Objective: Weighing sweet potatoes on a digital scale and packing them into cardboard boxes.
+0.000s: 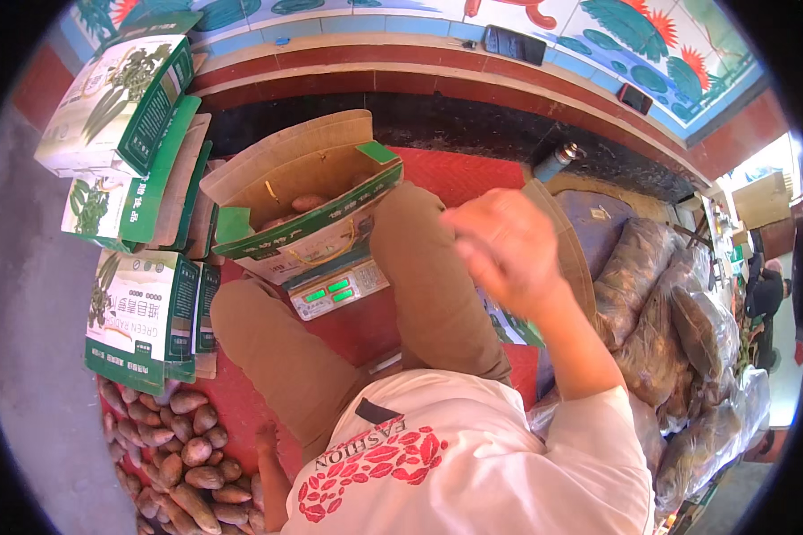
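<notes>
My right hand (506, 242) is raised above my right knee, to the right of an open cardboard box (303, 241). Motion smears its fingers, and nothing plainly shows in them. Low at my left side, my left hand (266, 437) hangs beside a pile of reddish-brown sweet potatoes (187, 455); its fingers are too small and partly hidden to read. The green and white box stands upright between my knees with its flap up, and a few sweet potatoes (309, 203) lie inside. Under it is a digital scale (339, 290) with lit green displays.
Folded green and white cartons (116, 107) are stacked at the left. Behind my right side lie several filled plastic sacks (651, 330). A flask (557, 161) stands near the tiled wall, and a phone (515, 45) rests on the ledge. Another person (765, 290) is at far right.
</notes>
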{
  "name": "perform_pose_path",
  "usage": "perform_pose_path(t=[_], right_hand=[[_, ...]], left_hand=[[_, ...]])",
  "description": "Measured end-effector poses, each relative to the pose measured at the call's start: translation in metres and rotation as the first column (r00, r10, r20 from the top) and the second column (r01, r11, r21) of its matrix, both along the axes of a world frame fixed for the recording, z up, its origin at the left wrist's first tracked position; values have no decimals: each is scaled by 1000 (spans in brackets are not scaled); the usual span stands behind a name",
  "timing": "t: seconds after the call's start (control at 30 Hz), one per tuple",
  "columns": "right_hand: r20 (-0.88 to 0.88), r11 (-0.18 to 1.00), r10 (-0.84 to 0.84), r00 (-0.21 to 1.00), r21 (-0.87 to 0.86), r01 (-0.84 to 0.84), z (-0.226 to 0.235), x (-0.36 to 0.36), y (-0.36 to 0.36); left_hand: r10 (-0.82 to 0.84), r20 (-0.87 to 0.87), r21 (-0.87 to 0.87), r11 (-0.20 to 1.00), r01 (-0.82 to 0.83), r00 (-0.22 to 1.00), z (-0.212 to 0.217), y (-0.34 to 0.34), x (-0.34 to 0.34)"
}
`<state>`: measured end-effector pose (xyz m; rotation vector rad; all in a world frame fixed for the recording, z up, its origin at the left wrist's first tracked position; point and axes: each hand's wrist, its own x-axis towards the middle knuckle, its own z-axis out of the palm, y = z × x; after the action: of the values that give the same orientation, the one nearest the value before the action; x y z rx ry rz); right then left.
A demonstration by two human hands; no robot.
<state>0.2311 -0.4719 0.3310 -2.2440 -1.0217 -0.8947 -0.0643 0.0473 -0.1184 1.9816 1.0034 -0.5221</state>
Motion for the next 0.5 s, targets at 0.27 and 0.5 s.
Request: perform_pose_path(t=[0.27, 0.5], right_hand=[[-245, 877, -411, 878, 158, 455, -31, -10, -74], [-302, 873, -451, 840, 47, 485, -85, -5, -69]], left_hand=[[-305, 205, 15, 951, 308, 930, -84, 54, -22], [206, 5, -63, 977, -205, 979, -10, 18, 0]])
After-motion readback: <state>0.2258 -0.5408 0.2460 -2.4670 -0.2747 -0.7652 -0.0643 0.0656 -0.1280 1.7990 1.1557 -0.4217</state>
